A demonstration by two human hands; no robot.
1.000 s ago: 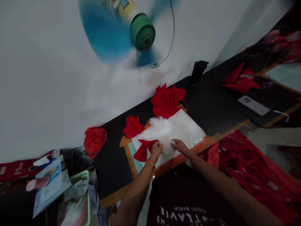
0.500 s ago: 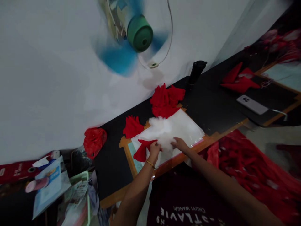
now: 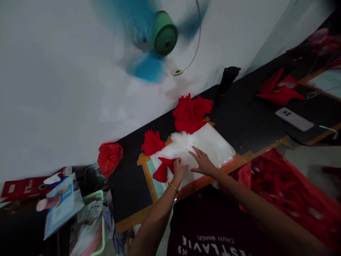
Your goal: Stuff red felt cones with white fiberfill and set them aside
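A clump of white stuffing (image 3: 183,145) lies on a clear plastic sheet (image 3: 213,145) on the black table. My left hand (image 3: 179,169) is closed, its fingers pinched at the edge of a red fabric piece (image 3: 164,169) beside the stuffing. My right hand (image 3: 203,163) lies flat with fingers spread, pressing on the white stuffing and sheet.
Red fabric pieces lie in a pile (image 3: 191,113) behind the sheet, and one (image 3: 152,142) to the left. A red bag (image 3: 110,159), black bottle (image 3: 226,80), phone (image 3: 294,119), spinning fan (image 3: 162,33), and a heap of red cloth (image 3: 282,192) at the right surround the work spot.
My right hand opened from a pinch on the stuffing and now lies flat with fingers spread. The left hand stayed at the red fabric piece.
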